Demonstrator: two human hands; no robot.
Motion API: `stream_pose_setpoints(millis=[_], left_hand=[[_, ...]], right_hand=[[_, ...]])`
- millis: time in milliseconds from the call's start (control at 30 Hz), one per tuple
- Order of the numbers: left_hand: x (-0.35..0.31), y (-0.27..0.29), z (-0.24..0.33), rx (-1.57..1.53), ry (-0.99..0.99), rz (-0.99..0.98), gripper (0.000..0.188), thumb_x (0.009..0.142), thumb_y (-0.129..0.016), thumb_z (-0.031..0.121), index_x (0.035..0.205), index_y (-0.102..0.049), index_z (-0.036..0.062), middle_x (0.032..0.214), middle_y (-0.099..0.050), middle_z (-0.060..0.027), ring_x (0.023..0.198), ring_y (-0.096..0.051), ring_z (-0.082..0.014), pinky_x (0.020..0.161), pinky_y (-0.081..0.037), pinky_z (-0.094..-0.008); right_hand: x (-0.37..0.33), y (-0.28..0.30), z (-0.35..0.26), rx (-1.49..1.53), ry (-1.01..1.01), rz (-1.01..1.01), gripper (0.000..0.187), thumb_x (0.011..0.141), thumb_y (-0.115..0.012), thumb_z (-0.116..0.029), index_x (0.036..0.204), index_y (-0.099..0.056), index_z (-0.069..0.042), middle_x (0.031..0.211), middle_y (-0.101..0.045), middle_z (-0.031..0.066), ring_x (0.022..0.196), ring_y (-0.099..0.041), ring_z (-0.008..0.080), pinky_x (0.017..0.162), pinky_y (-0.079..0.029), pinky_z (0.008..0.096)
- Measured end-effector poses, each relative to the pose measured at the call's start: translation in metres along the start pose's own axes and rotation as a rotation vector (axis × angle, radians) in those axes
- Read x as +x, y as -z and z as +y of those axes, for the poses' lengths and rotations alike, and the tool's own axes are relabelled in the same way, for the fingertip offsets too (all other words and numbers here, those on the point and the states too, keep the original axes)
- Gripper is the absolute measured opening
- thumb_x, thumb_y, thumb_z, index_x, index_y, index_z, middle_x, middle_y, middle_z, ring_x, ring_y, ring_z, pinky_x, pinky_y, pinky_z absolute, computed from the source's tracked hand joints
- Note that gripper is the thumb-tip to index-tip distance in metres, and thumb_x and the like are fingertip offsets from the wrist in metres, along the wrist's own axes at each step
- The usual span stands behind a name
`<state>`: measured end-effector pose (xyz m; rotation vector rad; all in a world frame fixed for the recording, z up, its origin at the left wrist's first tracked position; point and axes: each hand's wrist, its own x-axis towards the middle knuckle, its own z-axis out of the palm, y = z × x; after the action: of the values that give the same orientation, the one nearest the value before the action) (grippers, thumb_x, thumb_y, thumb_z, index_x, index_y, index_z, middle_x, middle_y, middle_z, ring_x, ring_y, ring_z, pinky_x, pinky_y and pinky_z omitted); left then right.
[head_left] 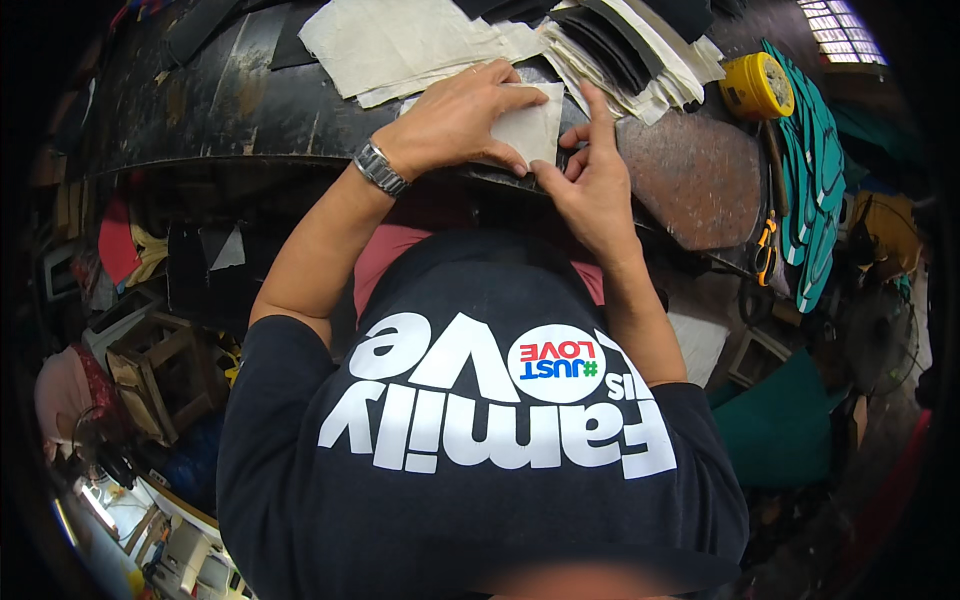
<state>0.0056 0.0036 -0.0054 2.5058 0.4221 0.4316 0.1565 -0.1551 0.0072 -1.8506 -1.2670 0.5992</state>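
Note:
A small cream cloth piece (pixel 533 128) lies near the front edge of the dark worktable. My left hand (pixel 455 118) rests over its left side with thumb and forefinger spread apart on it. A metal-banded watch is on that wrist. My right hand (pixel 597 185) is at the cloth's near right corner, its thumb touching there close to my left thumb. The right forefinger points away from me, apart from the other fingers. What lies under the cloth is mostly hidden.
Larger cream cloth sheets (pixel 395 45) lie behind my hands, beside stacked cream and black pieces (pixel 625 60). To the right are a brown board (pixel 690 180), a yellow tub (pixel 757 87), orange-handled scissors (pixel 766 250) and hanging green strips (pixel 808 190). A wooden stool (pixel 160 375) stands lower left.

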Motion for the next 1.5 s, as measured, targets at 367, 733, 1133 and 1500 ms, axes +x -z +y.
stream_pose_setpoints(millis=[367, 733, 1133, 1500], left_hand=[[-0.002, -0.007, -0.003, -0.006, 0.007, 0.013, 0.083, 0.064, -0.093, 0.037, 0.137, -0.063, 0.0134, 0.12, -0.06, -0.0127, 0.112, -0.06, -0.0337, 0.097, -0.049, -0.0416], [-0.005, -0.014, 0.01, 0.07, 0.014, 0.215, 0.079, 0.06, -0.094, 0.038, 0.129, -0.066, 0.0097, 0.119, -0.064, -0.0141, 0.11, -0.063, -0.0352, 0.095, -0.052, -0.0428], [-0.063, 0.108, -0.101, 0.018, 0.555, 0.817, 0.026, 0.094, -0.075, 0.026, 0.11, -0.079, 0.0057, 0.099, -0.078, -0.0081, 0.083, -0.071, -0.0141, 0.078, -0.056, -0.0279], [-0.068, 0.1, -0.176, 0.236, 0.818, 0.749, 0.043, 0.079, -0.086, 0.036, 0.115, -0.077, 0.016, 0.091, -0.076, -0.0112, 0.083, -0.073, -0.0289, 0.077, -0.056, -0.042]], right_hand=[[-0.004, -0.004, 0.007, -0.006, 0.032, 0.027, 0.088, 0.077, -0.062, 0.008, 0.158, -0.038, -0.014, 0.107, -0.056, 0.0074, 0.069, -0.049, 0.0094, 0.066, -0.047, 0.0231], [-0.009, -0.005, 0.0, -0.091, 0.299, -0.018, 0.076, 0.086, -0.066, 0.005, 0.156, -0.041, -0.008, 0.113, -0.071, 0.0134, 0.1, -0.065, 0.0282, 0.094, -0.047, 0.0412], [-0.011, -0.01, 0.013, -0.091, 0.508, 0.083, 0.066, 0.087, -0.071, -0.001, 0.149, -0.048, -0.003, 0.106, -0.073, 0.0109, 0.104, -0.062, 0.0284, 0.101, -0.043, 0.041], [-0.015, -0.008, 0.019, 0.106, 0.439, 0.156, 0.063, 0.091, -0.067, 0.004, 0.15, -0.046, -0.003, 0.102, -0.071, 0.0106, 0.106, -0.065, 0.0213, 0.109, -0.042, 0.0396]])
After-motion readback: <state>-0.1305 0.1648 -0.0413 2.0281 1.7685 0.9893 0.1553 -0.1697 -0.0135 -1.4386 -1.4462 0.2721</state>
